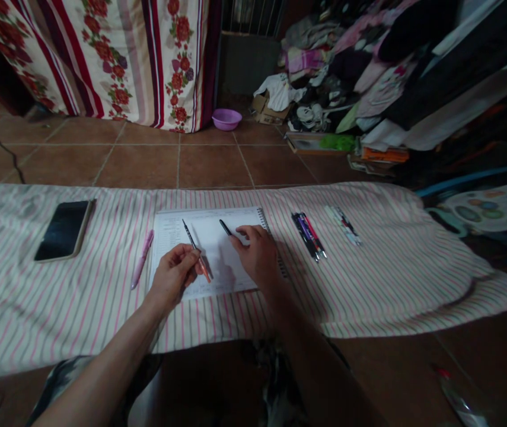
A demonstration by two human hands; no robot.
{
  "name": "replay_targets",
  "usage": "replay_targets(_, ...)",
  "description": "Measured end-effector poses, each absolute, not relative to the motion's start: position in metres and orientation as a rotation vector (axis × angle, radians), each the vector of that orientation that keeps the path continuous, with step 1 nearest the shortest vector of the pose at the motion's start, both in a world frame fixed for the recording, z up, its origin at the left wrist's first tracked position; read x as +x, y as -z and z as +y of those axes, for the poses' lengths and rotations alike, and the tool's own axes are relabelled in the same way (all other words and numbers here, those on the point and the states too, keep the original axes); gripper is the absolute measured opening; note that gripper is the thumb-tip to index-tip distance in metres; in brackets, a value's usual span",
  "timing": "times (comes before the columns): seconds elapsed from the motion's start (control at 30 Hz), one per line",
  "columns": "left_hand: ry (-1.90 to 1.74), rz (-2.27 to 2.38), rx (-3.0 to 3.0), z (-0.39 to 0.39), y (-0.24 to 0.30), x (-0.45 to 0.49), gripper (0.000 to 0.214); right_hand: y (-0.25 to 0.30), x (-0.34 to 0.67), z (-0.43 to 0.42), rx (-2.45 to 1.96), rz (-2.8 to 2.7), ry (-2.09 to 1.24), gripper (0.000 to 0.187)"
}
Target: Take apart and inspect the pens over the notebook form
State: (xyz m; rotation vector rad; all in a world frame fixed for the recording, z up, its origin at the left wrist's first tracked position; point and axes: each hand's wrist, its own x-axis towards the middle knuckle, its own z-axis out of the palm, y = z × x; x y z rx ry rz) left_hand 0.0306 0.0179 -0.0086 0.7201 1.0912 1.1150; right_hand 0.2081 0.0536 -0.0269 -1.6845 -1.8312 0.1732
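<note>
My left hand (177, 270) pinches a slim pen (192, 239), dark along its upper length and orange at the lower end. The pen is held tilted over the spiral notebook (168, 237), whose open page carries writing along the left and top. Over the right half of the page, my right hand (257, 252) has its thumb and fingers curled at a short black pen-like piece (225, 227); its lower end is hidden by the fingers. To the left of the notebook lies a purple pen (142, 260).
A phone (64, 230) lies at left on the striped cloth (391, 267). Right of the notebook are a row of dark and coloured pens (309, 236) and a smaller group of pale pens (344, 225). Beyond, a purple basin (226, 119) stands on the tiled floor near piled clothes (319, 65).
</note>
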Motion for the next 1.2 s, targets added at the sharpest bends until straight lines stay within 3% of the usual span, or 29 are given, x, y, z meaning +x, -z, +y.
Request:
replay_targets(0.2, -1.136, 1.131, 0.738, 0.019, 0.007, 0.029, 0.025, 0.029, 0.214, 0.048, -1.822, -1.975, -0.177, 0.015)
replay_targets(0.43, -1.205, 1.152, 0.760, 0.025, 0.009, 0.024, 0.026, 0.026, 0.207, 0.050, -1.633, -1.766, -0.480, 0.016)
replay_targets(0.63, -1.274, 1.176, 0.721, 0.032, 0.008, 0.015, 0.026, 0.021, 0.196, 0.049, -1.470, -1.323, -1.099, 0.014)
replay_targets(0.83, -1.264, 1.197, 0.776, 0.032, 0.008, 0.012, 0.023, 0.010, 0.188, 0.046, -1.215, -0.801, -1.595, 0.027)
replay_targets(1.2, -1.122, 1.184, 0.839, 0.026, 0.003, 0.018, 0.023, 0.009, 0.179, 0.043, -1.139, -0.687, -1.721, 0.013)
